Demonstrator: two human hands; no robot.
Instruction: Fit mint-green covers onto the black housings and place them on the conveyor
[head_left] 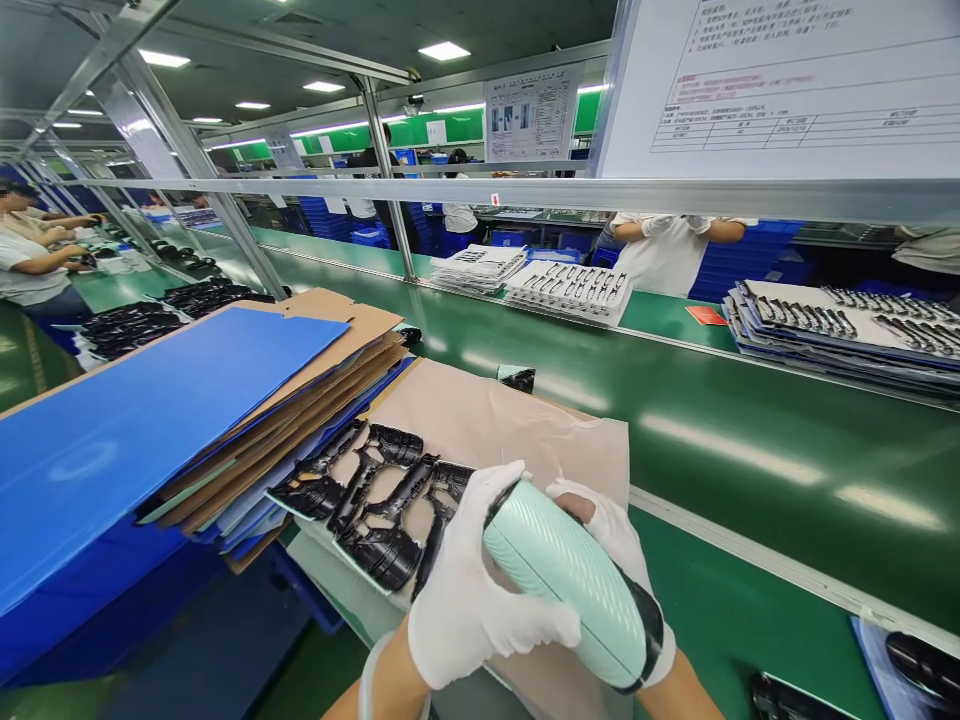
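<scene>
From the head camera, we see both our white-gloved hands closed on one mint-green ribbed shell (566,575) with black ends, which lies slantwise between them. Our left hand (469,600) is clamped on its left side: the fingers reach up to the black edge at the upper end, and the thumb lies along the near lower flank. Our right hand (619,540) grips it from the far right side, mostly behind the shell, with the fingers bent near its upper edge; how the palm sits there we cannot tell. Just left of our left hand, we have black molded plastic frames (375,490) lying side by side on a brown paper sheet (502,400), and part of the row is hidden by the glove. Farther left stands a stack of cardboard sheets (300,420) topped by a blue sheet (157,400). Beyond the paper, on the green conveyor belt (712,430), we see a small mint-and-black piece (516,377). Across the belt lie piles of trays with small dark parts (574,285) and a red card (706,315), and a co-worker in a white shirt (660,255) stands behind them
</scene>
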